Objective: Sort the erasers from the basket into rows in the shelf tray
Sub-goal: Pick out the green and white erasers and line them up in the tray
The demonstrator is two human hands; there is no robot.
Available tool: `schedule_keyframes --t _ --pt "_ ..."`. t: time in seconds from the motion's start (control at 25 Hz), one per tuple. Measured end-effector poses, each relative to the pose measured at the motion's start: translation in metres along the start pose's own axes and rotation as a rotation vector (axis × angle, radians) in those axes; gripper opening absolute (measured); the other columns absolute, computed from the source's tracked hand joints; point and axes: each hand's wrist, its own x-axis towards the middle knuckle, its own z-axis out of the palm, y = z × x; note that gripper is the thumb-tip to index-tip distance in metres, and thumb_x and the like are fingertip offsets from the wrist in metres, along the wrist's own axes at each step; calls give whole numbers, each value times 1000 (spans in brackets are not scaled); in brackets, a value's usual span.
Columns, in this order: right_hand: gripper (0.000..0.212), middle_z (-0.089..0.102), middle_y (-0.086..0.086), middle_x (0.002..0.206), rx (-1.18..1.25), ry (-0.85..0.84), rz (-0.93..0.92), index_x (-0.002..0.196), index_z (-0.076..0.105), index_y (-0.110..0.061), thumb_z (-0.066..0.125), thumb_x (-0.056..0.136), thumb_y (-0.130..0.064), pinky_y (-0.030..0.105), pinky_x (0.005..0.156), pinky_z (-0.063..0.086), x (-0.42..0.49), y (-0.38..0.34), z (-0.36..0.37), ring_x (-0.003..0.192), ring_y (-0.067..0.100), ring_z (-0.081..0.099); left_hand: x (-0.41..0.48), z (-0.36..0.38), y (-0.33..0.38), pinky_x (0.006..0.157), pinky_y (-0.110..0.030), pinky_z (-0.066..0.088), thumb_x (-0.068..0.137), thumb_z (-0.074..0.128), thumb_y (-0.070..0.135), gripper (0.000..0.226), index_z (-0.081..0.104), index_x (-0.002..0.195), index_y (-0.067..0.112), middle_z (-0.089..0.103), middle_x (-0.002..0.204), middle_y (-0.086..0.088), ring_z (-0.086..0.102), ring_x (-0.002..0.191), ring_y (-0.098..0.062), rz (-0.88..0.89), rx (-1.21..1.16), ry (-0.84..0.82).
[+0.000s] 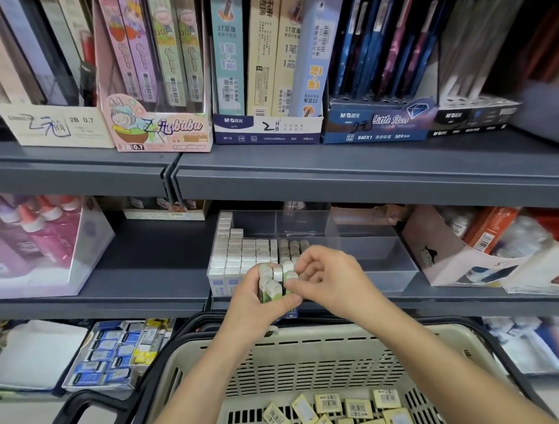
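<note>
1. At the far left of the middle shelf, glue bottles (33,231) with red-and-white caps are seen inside a clear case.
2. The left part of the clear shelf tray (381,247) is filled with rows of erasers (248,252), stood on end and packed side by side. The leftmost row reaches furthest back.
3. A bundle of erasers (274,286) is held upright at the tray's front edge, just above the basket's far rim. It is gripped by the left hand (255,312), whose fingers and thumb are wrapped round the lower part.
4. The right hand (329,280) is held against the bundle from the right with its fingers curled. Its thumb and fingertips are closed on the bundle's right edge.
5. Below the hands, a beige slotted basket (298,364) with black handles is seen. Loose erasers (357,408) lie flat on its floor, barcodes up, near the right forearm.
6. To the right of the tray, a pink carton (444,259) of stationery is set on the same shelf.
</note>
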Motion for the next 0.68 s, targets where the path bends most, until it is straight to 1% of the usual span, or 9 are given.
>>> schedule_keyframes --t 0.12,0.2,0.24,0.32,0.4,0.48,0.52,0.6,0.68 --pt "17 62 -8 72 158 -15 30 81 59 -28 74 76 -21 22 66 53 2 4 -3 62 6 58 -1 0 0 64 -26 53 72 79 13 33 61 97 24 65 79 -2 62 71 -13 -7 -102 4" --pt "11 65 -5 69 274 -73 29 80 65 -23 73 78 -16 18 60 52 4 7 -10 60 6 62 -1 1 1 63 -29 54 73 78 14 31 61 96 22 68 79 -3 64 72 -16 -22 -154 9" --pt "9 66 -6 65 294 -102 23 79 67 -22 73 78 -16 15 55 49 6 8 -13 59 4 62 -1 1 1 65 -33 54 72 79 15 32 60 96 22 68 80 -4 64 72 -18 -29 -160 5" --pt "8 67 -8 61 293 -156 10 78 67 -23 71 79 -16 14 52 46 12 10 -17 58 2 62 -1 1 3 64 -38 51 68 80 19 33 60 94 22 67 80 -6 62 72 -21 -37 -184 -4" --pt "9 67 -8 61 333 -220 13 80 67 -21 69 81 -12 15 52 46 17 11 -17 59 3 61 -2 0 5 55 -33 51 69 80 16 30 59 90 18 67 76 -5 62 67 -18 -43 -255 -3" --pt "11 67 -7 61 354 -281 8 82 67 -18 66 83 -8 15 52 46 19 12 -17 59 4 61 -2 0 7 47 -27 48 80 68 4 19 56 87 16 66 68 -1 61 59 -15 -56 -297 31" --pt "11 67 -7 61 345 -293 9 82 68 -18 66 83 -7 15 52 47 20 12 -19 58 3 61 -2 0 7 45 -26 46 83 62 -3 20 56 86 16 66 66 -1 60 56 -15 -71 -287 54" --pt "7 68 -7 62 324 -214 53 86 69 -13 67 82 -8 15 52 49 26 16 -31 57 1 62 -1 -2 6 47 -29 46 84 58 -5 31 61 82 25 66 69 -3 58 56 -16 -92 -233 71" --pt "6 69 -10 71 221 23 124 87 68 -15 68 82 -12 19 64 54 38 22 -47 66 2 63 -2 -2 6 54 -33 48 80 62 2 36 64 73 37 70 79 -6 59 63 -20 -93 -162 45"
